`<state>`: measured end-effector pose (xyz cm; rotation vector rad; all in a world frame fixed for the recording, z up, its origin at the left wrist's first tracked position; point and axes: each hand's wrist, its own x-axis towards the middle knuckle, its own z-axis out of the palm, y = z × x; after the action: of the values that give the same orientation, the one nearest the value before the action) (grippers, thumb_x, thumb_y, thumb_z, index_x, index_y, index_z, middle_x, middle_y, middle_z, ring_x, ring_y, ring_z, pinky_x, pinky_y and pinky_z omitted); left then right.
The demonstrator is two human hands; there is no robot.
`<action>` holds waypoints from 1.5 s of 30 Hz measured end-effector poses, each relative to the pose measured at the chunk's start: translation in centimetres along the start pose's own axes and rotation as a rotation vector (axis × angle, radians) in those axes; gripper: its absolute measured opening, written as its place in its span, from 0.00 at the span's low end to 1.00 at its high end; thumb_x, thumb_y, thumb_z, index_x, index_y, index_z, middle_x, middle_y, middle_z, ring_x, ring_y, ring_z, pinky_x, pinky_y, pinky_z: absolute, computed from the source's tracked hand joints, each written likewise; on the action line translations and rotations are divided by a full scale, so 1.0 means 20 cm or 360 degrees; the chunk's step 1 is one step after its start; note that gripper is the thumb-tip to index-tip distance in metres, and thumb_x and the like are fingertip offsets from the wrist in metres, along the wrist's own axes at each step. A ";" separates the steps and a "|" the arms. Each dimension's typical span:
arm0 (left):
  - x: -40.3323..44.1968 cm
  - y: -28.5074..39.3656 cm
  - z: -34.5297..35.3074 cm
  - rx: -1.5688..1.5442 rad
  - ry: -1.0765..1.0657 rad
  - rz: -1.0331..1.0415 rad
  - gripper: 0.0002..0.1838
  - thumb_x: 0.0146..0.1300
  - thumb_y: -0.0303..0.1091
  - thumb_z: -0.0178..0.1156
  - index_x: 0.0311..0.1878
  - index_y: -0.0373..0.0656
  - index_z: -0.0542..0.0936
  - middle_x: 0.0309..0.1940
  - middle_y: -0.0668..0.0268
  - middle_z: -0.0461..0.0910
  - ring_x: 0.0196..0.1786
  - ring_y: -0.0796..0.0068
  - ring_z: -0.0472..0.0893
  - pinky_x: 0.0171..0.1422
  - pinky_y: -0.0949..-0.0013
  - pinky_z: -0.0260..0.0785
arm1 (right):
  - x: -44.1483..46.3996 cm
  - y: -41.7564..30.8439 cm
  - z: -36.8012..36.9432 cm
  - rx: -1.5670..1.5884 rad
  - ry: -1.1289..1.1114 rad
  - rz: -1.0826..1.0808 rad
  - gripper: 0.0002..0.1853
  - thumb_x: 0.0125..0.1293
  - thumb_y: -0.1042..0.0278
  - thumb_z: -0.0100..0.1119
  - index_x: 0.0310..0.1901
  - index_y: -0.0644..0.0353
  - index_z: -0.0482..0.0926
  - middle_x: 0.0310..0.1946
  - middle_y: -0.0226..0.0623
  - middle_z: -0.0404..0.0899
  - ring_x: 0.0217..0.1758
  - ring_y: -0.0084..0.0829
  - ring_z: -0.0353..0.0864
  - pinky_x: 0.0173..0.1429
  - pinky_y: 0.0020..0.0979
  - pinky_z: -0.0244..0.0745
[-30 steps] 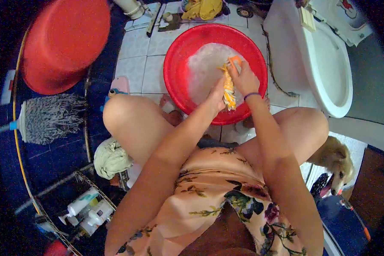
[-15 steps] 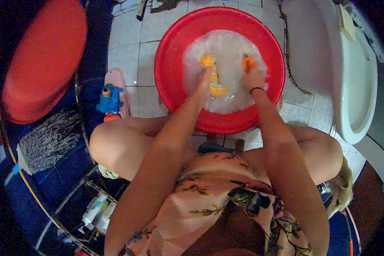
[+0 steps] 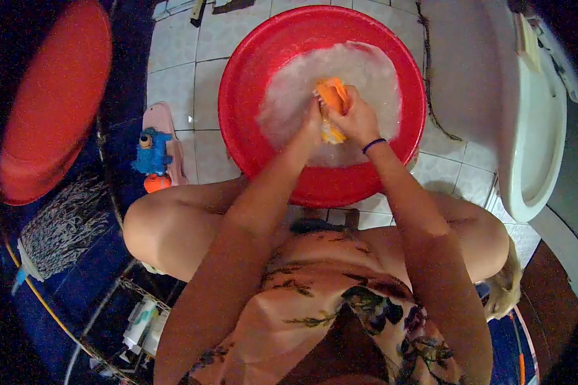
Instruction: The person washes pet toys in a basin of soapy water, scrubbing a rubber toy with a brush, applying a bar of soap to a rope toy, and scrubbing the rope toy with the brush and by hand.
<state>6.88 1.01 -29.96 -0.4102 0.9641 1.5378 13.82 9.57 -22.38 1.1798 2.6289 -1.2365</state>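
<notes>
A red tub (image 3: pixel 58 102) stands at the far left, its curved edge running into the dark border of the view, with a grey mop head (image 3: pixel 64 224) spread just below it. Nearer the person, a rack (image 3: pixel 119 282) holds bottles (image 3: pixel 140 327). A blue figure (image 3: pixel 153 153) overlaps a pink slipper (image 3: pixel 162 115), and a strip of white tile floor (image 3: pixel 209 151) separates the slipper from the broad rim of a red basin (image 3: pixel 244 96). Inside the basin, over cloudy water (image 3: pixel 366 64), the left hand (image 3: pixel 311 125) presses against the left side of a yellow-and-white bundle (image 3: pixel 332 135), its partly hidden fingers seemingly closed around it. The bundle sits near the middle of the basin, well inside the rim, with water all around the pair of hands and the widest stretch reaching toward the far edge. Above and against the bundle, the right hand (image 3: pixel 361 119) curls its fingers around an orange object (image 3: pixel 332 95); a dark band (image 3: pixel 374 145) circles that wrist. More tile runs between the basin's right edge and a white sink (image 3: pixel 555 154). At lower right, a dog (image 3: pixel 504 292) shows beside the person's knee (image 3: pixel 488 237).
</notes>
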 end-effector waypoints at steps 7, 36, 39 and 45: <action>-0.19 0.14 0.06 0.0234 0.0196 0.0010 0.30 0.60 0.59 0.47 0.54 0.43 0.70 0.42 0.62 0.75 0.39 0.66 0.77 0.42 0.59 0.72 | 0.14 0.19 -0.13 -0.0015 0.0307 0.0594 0.34 0.54 0.39 0.51 0.55 0.57 0.63 0.38 0.51 0.78 0.43 0.51 0.77 0.47 0.46 0.71; -0.77 0.36 0.55 0.1456 -0.0379 0.0257 0.11 0.54 0.39 0.54 0.33 0.41 0.72 0.21 0.68 0.70 0.20 0.78 0.70 0.23 0.74 0.64 | -0.10 -0.37 -0.45 0.0814 0.0058 -0.0188 0.15 0.58 0.59 0.54 0.40 0.62 0.74 0.33 0.42 0.77 0.37 0.36 0.77 0.42 0.34 0.72; -0.94 0.43 0.68 0.1546 -0.0470 0.0344 0.10 0.54 0.38 0.52 0.33 0.41 0.71 0.20 0.68 0.69 0.19 0.77 0.69 0.22 0.74 0.62 | -0.17 -0.49 -0.57 0.0680 0.0120 -0.0284 0.13 0.60 0.60 0.53 0.38 0.63 0.75 0.30 0.40 0.78 0.35 0.32 0.77 0.41 0.32 0.71; -0.95 0.45 0.75 0.1793 -0.0377 0.0681 0.10 0.53 0.37 0.52 0.33 0.41 0.71 0.19 0.69 0.68 0.19 0.77 0.69 0.22 0.72 0.60 | -0.12 -0.51 -0.61 0.0745 0.0251 -0.0400 0.12 0.62 0.61 0.50 0.37 0.60 0.76 0.32 0.46 0.78 0.37 0.43 0.78 0.42 0.39 0.71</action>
<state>6.54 0.68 -4.12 0.7960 1.5971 1.1190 12.51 12.05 -6.48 1.0451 2.7538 -1.9652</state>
